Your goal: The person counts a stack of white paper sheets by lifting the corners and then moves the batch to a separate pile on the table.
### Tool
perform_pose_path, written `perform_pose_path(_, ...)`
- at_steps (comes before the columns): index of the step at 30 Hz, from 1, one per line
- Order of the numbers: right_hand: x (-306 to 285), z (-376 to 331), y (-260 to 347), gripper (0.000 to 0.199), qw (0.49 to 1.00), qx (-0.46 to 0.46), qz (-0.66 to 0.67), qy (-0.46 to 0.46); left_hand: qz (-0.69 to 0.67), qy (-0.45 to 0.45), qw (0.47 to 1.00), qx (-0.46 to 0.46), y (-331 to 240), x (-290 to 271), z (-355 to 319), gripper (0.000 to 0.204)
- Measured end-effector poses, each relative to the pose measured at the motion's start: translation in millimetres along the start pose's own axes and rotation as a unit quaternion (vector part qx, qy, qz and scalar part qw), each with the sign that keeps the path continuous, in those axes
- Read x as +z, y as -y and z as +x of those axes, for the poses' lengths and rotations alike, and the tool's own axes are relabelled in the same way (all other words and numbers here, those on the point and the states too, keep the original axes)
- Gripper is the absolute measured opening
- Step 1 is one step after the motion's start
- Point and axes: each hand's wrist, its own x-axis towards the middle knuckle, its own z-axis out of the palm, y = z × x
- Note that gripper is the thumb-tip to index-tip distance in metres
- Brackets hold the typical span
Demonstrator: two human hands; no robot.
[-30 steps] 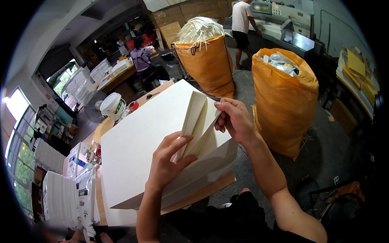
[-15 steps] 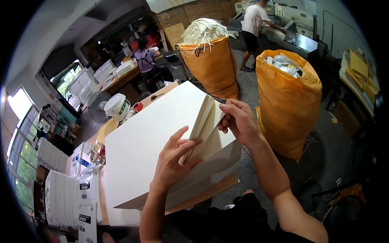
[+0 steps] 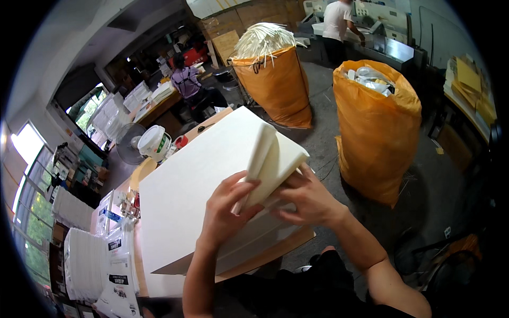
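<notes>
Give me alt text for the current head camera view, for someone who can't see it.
A person's left hand grips a cream paper-like bundle over a large white block, with the right hand at the bundle's right side. Beyond stand an orange sack heaped with pale strips and a second orange sack, with two other people farther back.

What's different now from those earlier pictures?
The right hand has let go of the folded paper's far edge and moved back toward the person, along its right side. The left hand still holds the near end. The white block and both orange bags stayed put.
</notes>
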Motion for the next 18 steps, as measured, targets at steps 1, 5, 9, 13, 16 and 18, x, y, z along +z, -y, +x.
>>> perform_pose_path(1,1,-3,0,0.035,0.998,0.029,0.020,0.048,0.069,0.029,0.997,0.025,-8,0,1,0.068)
perform_pose_path(5,-3,-5,2,0.048,0.979,0.097,0.055,0.171,0.157,0.060,0.985,0.047,-6,4,-2,0.074)
perform_pose_path(9,1,-3,4,0.041,0.983,0.114,0.062,0.127,0.125,0.033,0.992,0.004,-3,8,10,0.066)
perform_pose_path(13,-1,-27,-29,0.028,0.974,0.124,0.188,-0.006,0.128,0.038,0.991,-0.011,5,12,9,0.060)
perform_pose_path(16,-24,-30,-36,0.030,0.950,0.302,0.066,-0.031,0.151,0.024,0.988,0.026,11,12,6,0.061)
perform_pose_path(18,-49,-15,-39,0.041,0.912,0.383,0.058,0.135,0.147,0.015,0.989,0.025,4,11,10,0.060)
